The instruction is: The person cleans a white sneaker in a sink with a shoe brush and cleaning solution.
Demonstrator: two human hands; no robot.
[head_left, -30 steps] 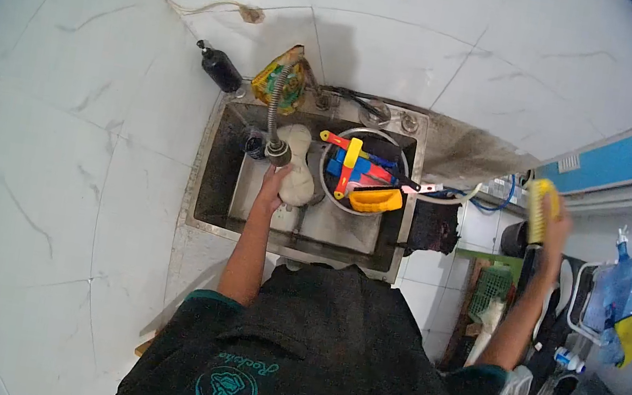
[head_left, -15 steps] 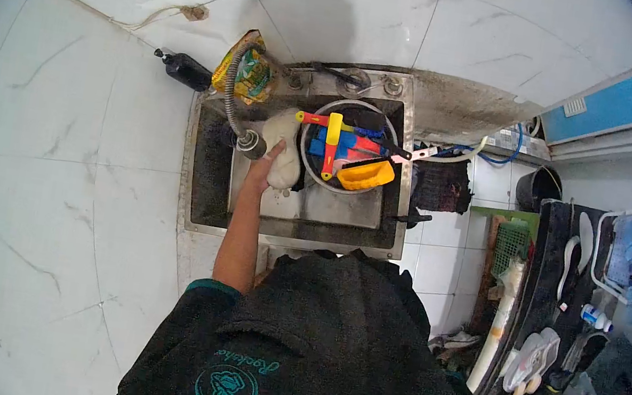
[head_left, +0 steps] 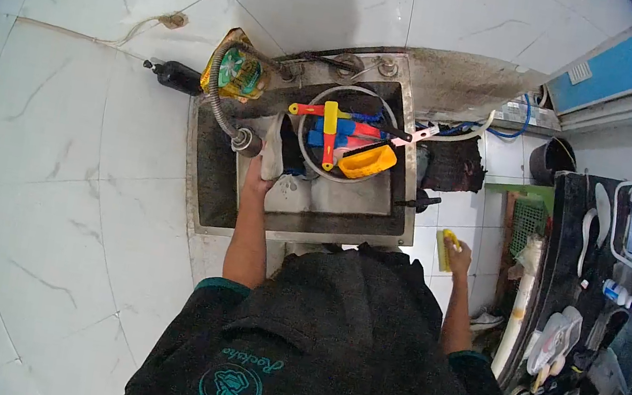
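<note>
left hand (head_left: 258,177): grip closed around the lower end of a pale cutting board (head_left: 272,154), which stands tilted on edge inside the sink (head_left: 208,181), at the basin's left side, just under the faucet head (head_left: 247,141). right hand (head_left: 458,257): grip clenched on a yellow sponge (head_left: 447,248), held off the sink's front right corner, outside the basin and well apart from the board.

risks, as judged from this position:
- the board is held at one end only. a wet, smooth surface could slide out of the grip and drop against the basin floor.
- the board's upper end stands close to the faucet head on its flexible hose (head_left: 217,93). a lift or twist could knock the head aside.
- the round basin (head_left: 340,145) sits just beside the board. a swing to the right could strike its rim and tip the plastic items (head_left: 338,131) stacked in it.

materials and shapes:
- sink: rectangular, metal, dull and stained along its walls.
- hose: ribbed metal, curved, ending in a short cylindrical head.
- board: flat, elongated, rounded outline, smooth plastic look.
- sponge: oblong, soft, bright yellow.
- basin contents: rigid plastic pieces in red, yellow and blue.
- dark bottle (head_left: 175,76): lying on the desk beyond the sink's rear left corner, beside a crinkled yellow-green pouch (head_left: 237,71).
- desk and wall: glossy white marbled tile.
</note>
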